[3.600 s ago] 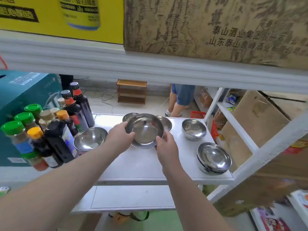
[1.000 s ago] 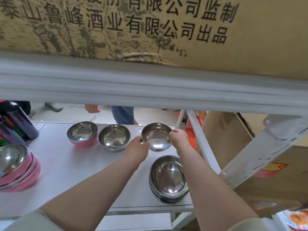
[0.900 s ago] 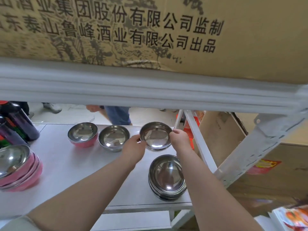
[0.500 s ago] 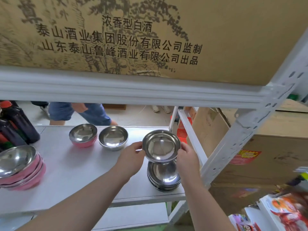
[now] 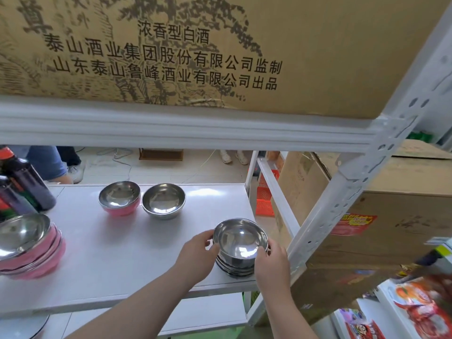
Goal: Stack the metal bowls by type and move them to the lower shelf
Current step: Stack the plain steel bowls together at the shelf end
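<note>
A: Run me across the white shelf board, left to right.

B: Far left, a nested stack of steel bowls with pink outer shells. Further back, a single pink-shelled steel bowl, and just beside it a plain round steel bowl, the two nearly touching. Then, at the front right corner, the stack of plain steel bowls with the shiny plain steel bowl being set into it.

A: Who has that top bowl?

B: Both hands. The left hand pinches the rim on its near-left side, the right hand grasps the rim opposite. Each grip is closed on that bowl, which appears to sit in the mouth of the stack, not fully down.

A: So how to finish it cleanly?

B: I'd keep the rim level and centred over the one beneath, lower evenly, and release both sides together. A tilted bowl may wedge in the stack.

A: Any hazard?

B: The stack stands close to the shelf's front edge and the white slotted upright post. Pressing straight down, never outward, should keep it from sliding off.

A: And after?

B: The plain bowl at the back looks like the same type, so it probably joins this stack before anything goes to the lower shelf.
</note>
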